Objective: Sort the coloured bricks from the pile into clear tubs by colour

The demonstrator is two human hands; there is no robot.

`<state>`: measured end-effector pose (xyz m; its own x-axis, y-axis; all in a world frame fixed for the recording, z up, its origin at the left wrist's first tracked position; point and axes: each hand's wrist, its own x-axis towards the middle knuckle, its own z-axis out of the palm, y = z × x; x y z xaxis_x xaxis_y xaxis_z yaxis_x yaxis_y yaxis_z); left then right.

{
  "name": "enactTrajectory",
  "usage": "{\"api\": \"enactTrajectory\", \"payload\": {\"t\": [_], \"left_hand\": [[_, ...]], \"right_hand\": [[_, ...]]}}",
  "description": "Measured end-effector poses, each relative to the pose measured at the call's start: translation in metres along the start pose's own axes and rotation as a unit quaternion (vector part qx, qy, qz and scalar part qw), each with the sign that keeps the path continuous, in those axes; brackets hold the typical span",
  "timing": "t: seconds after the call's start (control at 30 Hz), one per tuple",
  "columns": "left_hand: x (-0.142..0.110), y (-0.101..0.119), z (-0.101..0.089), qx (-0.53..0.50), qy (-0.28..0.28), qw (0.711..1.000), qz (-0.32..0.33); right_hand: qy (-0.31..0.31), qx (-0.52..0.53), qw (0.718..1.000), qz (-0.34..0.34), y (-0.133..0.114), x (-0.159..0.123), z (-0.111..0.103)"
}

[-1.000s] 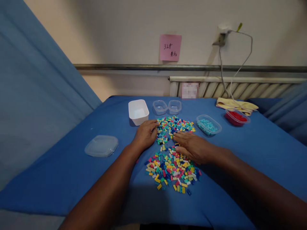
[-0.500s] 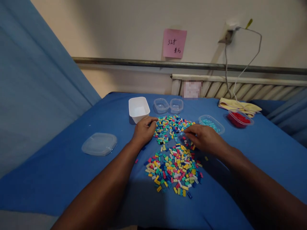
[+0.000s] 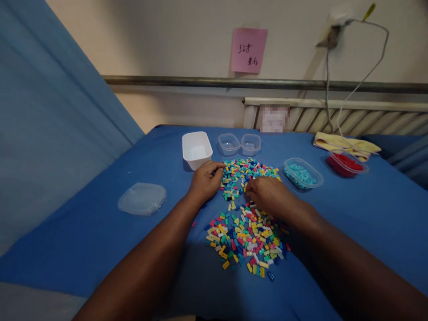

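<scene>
Small toy building bricks in many colours lie in two joined heaps, a far heap (image 3: pixel 234 180) and a near heap (image 3: pixel 244 240). My left hand (image 3: pixel 205 180) rests at the left edge of the far heap, its fingers curled and the index finger reaching onto the bricks. Whatever it may hold is hidden. My right hand (image 3: pixel 269 192) is palm down over the place where the heaps meet. Its fingertips are bent together among the bricks, and what lies between them cannot be made out.
Behind the left hand stands a white tub (image 3: pixel 197 149), beside two clear containers (image 3: pixel 229 145). To the right are a container of light blue bricks (image 3: pixel 302 174), a container of red bricks (image 3: pixel 347 164) and a yellow cloth (image 3: pixel 344 143). Clear lids (image 3: pixel 142 199) lie left on the blue sheet (image 3: pixel 83 240).
My right hand has moved left over the bricks, away from the light blue container. The left hand stays by the far heap. The whole view has shifted slightly.
</scene>
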<state>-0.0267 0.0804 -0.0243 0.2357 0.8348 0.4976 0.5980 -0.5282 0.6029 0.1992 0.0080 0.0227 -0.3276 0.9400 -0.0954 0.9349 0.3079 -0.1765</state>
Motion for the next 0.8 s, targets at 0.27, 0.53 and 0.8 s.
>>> {"api": "enactTrajectory", "payload": {"t": [0.27,0.53,0.8], "left_hand": [[-0.001,-0.001,-0.001,-0.005,0.011,1.0,0.001],[0.001,-0.001,-0.002,-0.007,0.01,1.0,-0.006],[0.002,-0.004,-0.001,-0.005,0.014,1.0,-0.006]], "right_hand": [[0.165,0.117,0.979,-0.024,0.021,-0.018,0.003],[0.391,0.028,0.913,0.112,0.111,-0.041,-0.011],[0.355,-0.011,0.924,0.141,0.133,-0.035,0.001]]}}
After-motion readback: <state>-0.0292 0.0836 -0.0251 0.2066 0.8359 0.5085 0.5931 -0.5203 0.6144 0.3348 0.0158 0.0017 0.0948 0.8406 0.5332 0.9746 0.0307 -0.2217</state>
